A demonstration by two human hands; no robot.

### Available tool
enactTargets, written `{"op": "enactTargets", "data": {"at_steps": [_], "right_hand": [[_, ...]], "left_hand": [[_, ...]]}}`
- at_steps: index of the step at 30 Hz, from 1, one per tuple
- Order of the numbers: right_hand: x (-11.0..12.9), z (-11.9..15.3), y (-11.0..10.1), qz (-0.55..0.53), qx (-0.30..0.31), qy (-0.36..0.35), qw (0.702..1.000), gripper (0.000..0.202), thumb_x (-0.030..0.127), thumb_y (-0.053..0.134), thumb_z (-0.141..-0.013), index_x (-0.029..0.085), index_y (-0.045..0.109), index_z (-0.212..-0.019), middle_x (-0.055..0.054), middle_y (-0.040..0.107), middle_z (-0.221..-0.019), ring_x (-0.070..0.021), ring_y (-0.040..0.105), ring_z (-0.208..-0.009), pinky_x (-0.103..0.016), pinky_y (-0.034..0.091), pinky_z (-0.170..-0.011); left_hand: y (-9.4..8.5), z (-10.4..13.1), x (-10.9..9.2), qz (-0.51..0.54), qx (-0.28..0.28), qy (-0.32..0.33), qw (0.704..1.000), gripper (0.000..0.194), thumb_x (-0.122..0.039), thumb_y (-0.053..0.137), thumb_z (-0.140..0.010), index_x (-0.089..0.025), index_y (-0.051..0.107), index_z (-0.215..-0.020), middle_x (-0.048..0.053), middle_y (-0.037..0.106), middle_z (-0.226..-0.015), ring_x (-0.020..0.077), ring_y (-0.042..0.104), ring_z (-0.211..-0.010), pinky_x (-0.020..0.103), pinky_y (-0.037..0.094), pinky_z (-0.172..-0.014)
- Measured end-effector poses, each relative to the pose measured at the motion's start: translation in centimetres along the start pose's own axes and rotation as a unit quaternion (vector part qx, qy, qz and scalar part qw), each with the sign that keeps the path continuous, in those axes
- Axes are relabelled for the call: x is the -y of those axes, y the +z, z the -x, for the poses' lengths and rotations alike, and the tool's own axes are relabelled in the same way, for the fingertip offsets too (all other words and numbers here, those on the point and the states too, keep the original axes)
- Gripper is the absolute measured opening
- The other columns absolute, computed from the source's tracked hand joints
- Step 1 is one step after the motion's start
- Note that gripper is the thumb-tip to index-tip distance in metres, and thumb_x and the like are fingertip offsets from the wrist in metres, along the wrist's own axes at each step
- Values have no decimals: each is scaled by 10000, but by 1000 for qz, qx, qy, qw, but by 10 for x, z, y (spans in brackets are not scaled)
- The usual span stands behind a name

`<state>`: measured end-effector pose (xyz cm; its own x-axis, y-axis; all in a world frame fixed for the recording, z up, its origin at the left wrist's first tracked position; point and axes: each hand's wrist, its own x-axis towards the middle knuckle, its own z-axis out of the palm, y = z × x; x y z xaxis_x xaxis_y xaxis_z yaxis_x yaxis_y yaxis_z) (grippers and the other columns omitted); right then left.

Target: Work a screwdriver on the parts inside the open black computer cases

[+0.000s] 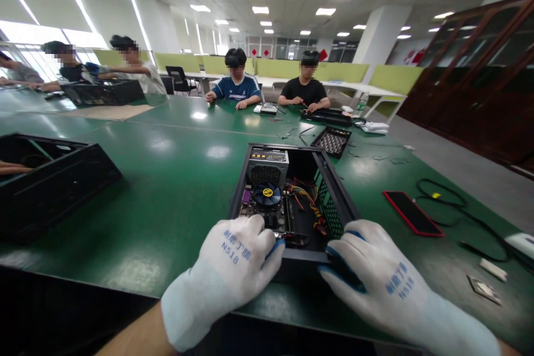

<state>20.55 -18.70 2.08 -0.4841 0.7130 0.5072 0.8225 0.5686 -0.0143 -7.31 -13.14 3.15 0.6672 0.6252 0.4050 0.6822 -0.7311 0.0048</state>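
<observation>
An open black computer case (342, 189) lies on the green table in front of me. Inside it are a grey power supply (268, 169), a dark cooling fan (267, 193) with a yellow centre, a motherboard and coloured cables (308, 196). My left hand (237, 256), in a white glove with blue fingertips, is curled over the near left edge of the case, its fingertips partly hidden. My right hand (371, 267), gloved the same way, grips the near right corner, thumb outside and fingers over the rim.
A red-edged black panel (413, 213), a black cable (453, 206) and small parts lie at the right. Another black case (54, 183) stands at the left. Several people sit across the green table (175, 178), beyond a perforated black tray (332, 141).
</observation>
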Motion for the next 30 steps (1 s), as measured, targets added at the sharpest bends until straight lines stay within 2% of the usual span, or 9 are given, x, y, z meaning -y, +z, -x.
{"op": "enactTargets", "data": {"at_steps": [3,7,13,16,19,22,24,27,30], "right_hand": [[0,11,-8,-11,9,1,1000,142,348,698,-944,207,682,-951,-85,687,-837,-291,625,-906,-455,517,-798],[1,25,-19,-24,9,-2,1000,125,344,704,-934,228,673,-971,-87,695,-839,-300,639,-904,-465,537,-773],[5,44,-30,-31,0,-22,999,150,348,694,-934,253,673,-1046,-84,717,-834,-305,657,-869,-464,563,-727],[4,62,-36,-21,7,-26,999,201,406,672,-944,274,691,-1093,-113,755,-940,-339,681,-913,-484,573,-715],[-2,68,-45,-7,28,-31,999,286,445,697,-928,339,713,-1193,-111,777,-1108,-379,693,-1063,-509,585,-819],[-10,43,-50,-27,80,-48,995,225,474,681,-952,379,744,-1146,-84,780,-1072,-346,701,-1039,-473,577,-838],[-16,11,-46,-35,133,-61,989,223,506,638,-989,318,754,-1024,-81,762,-956,-300,687,-903,-450,559,-787],[-22,-39,-23,11,189,-84,978,265,489,662,-987,239,736,-939,-94,741,-925,-283,659,-871,-432,514,-802],[-25,-76,8,66,261,-116,956,298,471,714,-961,188,748,-1047,-128,748,-1022,-308,668,-986,-429,487,-870]], "left_hand": [[-3,2,-11,12,23,26,999,241,-291,584,-1017,-236,581,-782,17,631,-819,214,617,-717,344,406,-610],[-7,8,-29,8,27,48,998,214,-260,605,-998,-243,561,-789,10,612,-804,215,593,-694,343,388,-581],[-15,15,-53,26,28,36,999,202,-247,598,-977,-247,562,-778,23,635,-797,222,626,-678,342,403,-557],[-17,20,-61,32,19,14,999,230,-296,580,-984,-248,567,-759,29,635,-776,217,622,-622,344,388,-519],[-17,23,-67,31,18,8,999,230,-309,573,-988,-250,571,-766,25,628,-766,212,616,-596,341,372,-494],[-16,25,-69,35,9,-1,999,232,-296,579,-982,-246,566,-755,27,621,-760,207,607,-592,336,380,-495],[-16,24,-69,41,6,-8,999,231,-290,577,-978,-245,567,-751,29,618,-756,203,598,-586,333,392,-502],[-16,23,-70,54,13,-16,998,228,-277,557,-984,-244,582,-760,35,632,-778,212,620,-621,340,429,-530],[-16,23,-70,56,13,-21,998,239,-282,552,-990,-247,577,-755,36,639,-795,218,625,-643,345,427,-539]]}}
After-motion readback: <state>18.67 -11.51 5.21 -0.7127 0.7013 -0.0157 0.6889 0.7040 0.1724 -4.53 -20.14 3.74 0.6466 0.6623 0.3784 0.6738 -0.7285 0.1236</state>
